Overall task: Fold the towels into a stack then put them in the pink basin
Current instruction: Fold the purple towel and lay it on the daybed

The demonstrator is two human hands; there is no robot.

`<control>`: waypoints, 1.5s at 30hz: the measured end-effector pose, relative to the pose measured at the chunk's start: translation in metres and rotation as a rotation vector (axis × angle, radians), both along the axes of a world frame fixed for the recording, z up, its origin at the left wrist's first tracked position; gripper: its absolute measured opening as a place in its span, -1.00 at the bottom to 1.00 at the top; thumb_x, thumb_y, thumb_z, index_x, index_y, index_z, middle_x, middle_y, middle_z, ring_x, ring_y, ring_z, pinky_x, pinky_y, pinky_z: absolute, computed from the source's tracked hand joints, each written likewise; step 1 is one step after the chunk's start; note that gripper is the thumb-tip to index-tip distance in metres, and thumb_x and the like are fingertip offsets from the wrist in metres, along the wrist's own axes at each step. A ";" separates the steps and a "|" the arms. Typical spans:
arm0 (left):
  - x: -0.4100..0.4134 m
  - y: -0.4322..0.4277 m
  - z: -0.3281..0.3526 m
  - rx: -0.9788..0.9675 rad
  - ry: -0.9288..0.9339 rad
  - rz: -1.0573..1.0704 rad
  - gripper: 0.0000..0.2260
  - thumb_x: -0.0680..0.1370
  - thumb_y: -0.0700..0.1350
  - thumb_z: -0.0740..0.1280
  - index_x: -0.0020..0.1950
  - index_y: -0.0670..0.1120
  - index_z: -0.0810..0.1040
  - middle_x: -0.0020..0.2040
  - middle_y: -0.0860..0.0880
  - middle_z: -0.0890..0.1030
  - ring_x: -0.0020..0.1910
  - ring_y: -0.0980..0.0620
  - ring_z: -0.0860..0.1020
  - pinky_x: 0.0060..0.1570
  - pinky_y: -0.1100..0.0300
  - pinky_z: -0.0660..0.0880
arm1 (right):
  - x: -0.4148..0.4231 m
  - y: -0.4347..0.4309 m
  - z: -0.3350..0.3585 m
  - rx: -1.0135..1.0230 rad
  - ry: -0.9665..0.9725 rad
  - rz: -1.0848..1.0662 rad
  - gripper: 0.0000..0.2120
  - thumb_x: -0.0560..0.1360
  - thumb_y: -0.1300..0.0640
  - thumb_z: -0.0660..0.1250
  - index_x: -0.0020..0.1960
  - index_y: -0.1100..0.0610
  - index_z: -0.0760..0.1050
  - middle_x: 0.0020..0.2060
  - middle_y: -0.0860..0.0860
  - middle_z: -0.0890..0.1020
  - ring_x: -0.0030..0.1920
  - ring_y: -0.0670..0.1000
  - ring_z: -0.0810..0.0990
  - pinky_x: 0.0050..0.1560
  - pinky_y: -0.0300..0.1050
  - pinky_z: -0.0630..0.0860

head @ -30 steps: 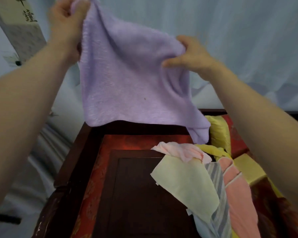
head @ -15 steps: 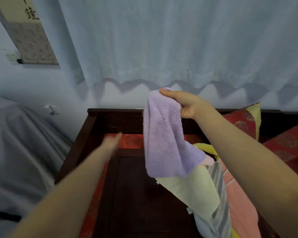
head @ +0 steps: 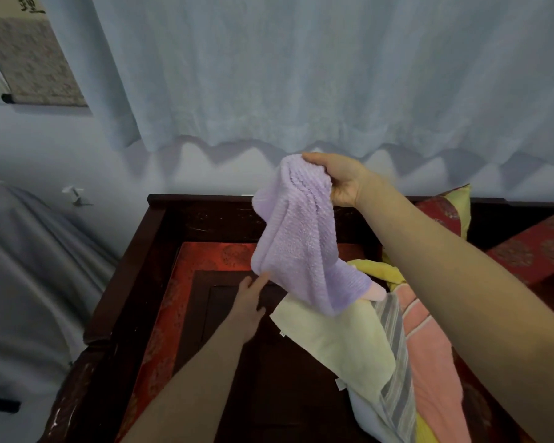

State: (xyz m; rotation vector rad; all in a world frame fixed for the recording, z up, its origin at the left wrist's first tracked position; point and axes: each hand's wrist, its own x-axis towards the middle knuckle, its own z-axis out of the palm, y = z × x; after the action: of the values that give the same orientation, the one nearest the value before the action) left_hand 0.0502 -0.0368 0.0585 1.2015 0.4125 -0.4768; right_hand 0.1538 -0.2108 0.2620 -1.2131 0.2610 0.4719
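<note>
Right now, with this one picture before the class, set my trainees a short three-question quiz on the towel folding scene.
1. True or false: the purple towel lies flat on the table.
2. Which hand grips the purple towel's top? A) left B) right C) both
3. What pattern has the grey towel?
Key: 1 false, it hangs in the air. 2 B, the right hand; the left hand is open at its lower edge. 3 stripes.
</note>
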 end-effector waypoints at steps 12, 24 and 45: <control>0.079 0.088 0.079 -0.075 -0.279 0.159 -0.87 0.57 -0.20 0.25 -0.15 -0.02 0.47 -0.14 -0.01 0.64 -0.11 0.04 0.60 -0.13 0.15 0.64 | -0.004 -0.042 -0.038 -0.671 -0.015 -0.014 -0.86 0.53 0.25 0.32 -0.20 0.18 0.47 -0.24 0.10 0.61 -0.31 0.00 0.58 -0.24 -0.06 0.60; 0.127 0.134 0.229 0.086 -0.610 0.115 -0.79 0.55 -0.20 0.26 -0.27 0.01 0.39 -0.35 0.11 0.59 -0.24 0.15 0.57 -0.06 0.19 0.55 | 0.027 -0.039 0.022 -0.670 -0.242 -0.356 -0.88 0.41 0.25 0.35 -0.26 0.15 0.44 -0.34 0.07 0.54 -0.38 0.00 0.53 -0.44 -0.23 0.46; -0.055 0.178 -0.099 0.729 0.080 -0.817 -0.95 0.43 -0.20 0.45 -0.15 -0.17 0.66 -0.15 -0.07 0.67 -0.14 0.04 0.62 -0.17 0.32 0.53 | -0.214 -0.046 -0.301 -1.166 -0.040 0.403 -0.58 0.46 -0.03 0.31 0.31 -0.06 0.41 -0.12 -0.06 0.58 -0.13 -0.08 0.53 -0.05 -0.17 0.44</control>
State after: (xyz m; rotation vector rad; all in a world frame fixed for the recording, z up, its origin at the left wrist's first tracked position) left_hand -0.0051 0.1412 -0.0406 2.0679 0.1357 -1.1387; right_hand -0.0597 -0.2563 -0.0395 -2.4390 0.2595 0.6667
